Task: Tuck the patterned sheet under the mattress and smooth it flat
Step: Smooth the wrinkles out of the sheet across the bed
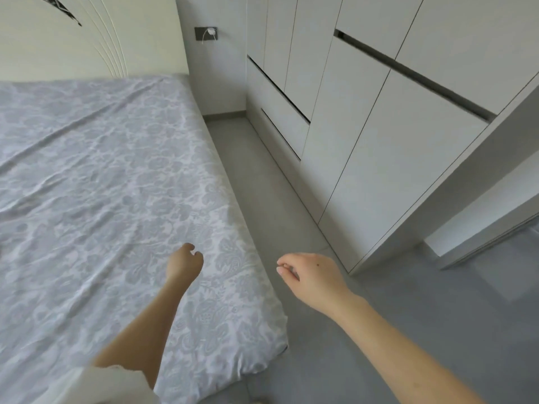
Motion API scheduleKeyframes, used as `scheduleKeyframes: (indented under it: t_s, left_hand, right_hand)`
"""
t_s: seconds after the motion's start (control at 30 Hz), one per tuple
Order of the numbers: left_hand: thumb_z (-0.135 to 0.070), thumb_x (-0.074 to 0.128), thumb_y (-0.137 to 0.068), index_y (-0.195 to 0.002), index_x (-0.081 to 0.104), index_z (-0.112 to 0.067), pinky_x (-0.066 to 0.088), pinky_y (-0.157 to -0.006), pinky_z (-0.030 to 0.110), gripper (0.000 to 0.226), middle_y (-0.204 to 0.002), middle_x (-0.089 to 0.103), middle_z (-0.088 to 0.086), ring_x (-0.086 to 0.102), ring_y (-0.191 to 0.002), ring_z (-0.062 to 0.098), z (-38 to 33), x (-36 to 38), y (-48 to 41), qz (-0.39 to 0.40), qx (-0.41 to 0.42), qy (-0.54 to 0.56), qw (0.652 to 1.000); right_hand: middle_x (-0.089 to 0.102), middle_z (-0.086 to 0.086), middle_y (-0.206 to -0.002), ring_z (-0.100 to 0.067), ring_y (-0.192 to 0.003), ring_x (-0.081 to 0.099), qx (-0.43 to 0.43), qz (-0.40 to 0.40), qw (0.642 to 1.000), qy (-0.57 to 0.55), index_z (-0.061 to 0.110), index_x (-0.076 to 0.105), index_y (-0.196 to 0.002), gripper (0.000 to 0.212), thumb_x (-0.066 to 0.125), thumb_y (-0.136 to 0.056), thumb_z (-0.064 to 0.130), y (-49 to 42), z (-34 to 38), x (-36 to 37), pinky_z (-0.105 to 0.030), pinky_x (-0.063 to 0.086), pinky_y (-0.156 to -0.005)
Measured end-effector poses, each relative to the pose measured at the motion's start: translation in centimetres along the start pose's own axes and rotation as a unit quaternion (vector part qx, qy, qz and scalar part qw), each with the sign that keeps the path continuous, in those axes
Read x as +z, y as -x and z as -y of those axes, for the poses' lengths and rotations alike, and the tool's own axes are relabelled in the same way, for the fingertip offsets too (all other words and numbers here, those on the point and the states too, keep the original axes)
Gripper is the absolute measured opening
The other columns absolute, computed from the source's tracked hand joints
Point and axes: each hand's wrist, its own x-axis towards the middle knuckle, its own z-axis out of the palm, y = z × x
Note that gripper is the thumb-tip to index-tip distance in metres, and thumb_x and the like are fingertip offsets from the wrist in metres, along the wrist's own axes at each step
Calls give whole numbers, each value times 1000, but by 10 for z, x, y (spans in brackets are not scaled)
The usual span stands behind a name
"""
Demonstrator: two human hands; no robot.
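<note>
The patterned sheet (102, 170) looks tucked along its right edge; creases at left want smoothing. Left grip (185, 262) and right grip (312, 272) hang loosely curled, empty.

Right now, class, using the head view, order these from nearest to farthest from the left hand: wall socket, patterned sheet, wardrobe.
1. patterned sheet, just below the left hand.
2. wardrobe, across the aisle on the right.
3. wall socket, on the far wall, right of the headboard.
</note>
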Motion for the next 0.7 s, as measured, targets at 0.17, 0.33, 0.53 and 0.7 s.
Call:
scheduleKeyframes:
  t_s: [0.17,0.33,0.53,0.7]
  left_hand:
    - [-22,44,-95,-127,55,-13,40,-74,29,35,-123,61,6,54,-87,20,-107,45,-44,-10,26,37,999]
    - [-24,46,-96,-120,60,-12,39,-80,27,30,-119,62,4,56,-100,17,-187,71,-77,-83,29,109,990]
    - [-24,46,-96,-115,63,-13,46,-73,31,28,-114,65,3,54,-88,14,-202,63,-93,-181,-86,134,971]
    - [-24,46,-96,-118,61,-11,43,-74,31,30,-116,65,5,59,-98,22,-170,16,-122,-275,-188,143,932]
  right_hand:
    - [54,10,-74,-16,-76,54,-20,49,999,7,21,64,-98,26,41,-97,33,-70,-100,-28,-27,41,-68]
    - [69,5,-92,-20,-89,61,-88,83,991,57,22,66,-102,27,41,-97,33,-163,-194,-55,-29,43,-71]
    - [69,6,-92,-19,-90,61,-215,125,966,66,23,66,-103,28,41,-98,34,-280,-208,-79,-27,38,-66]
    - [68,-2,-89,-24,-85,61,-327,163,929,60,15,67,-97,33,39,-98,32,-392,-142,-66,-35,49,-73]
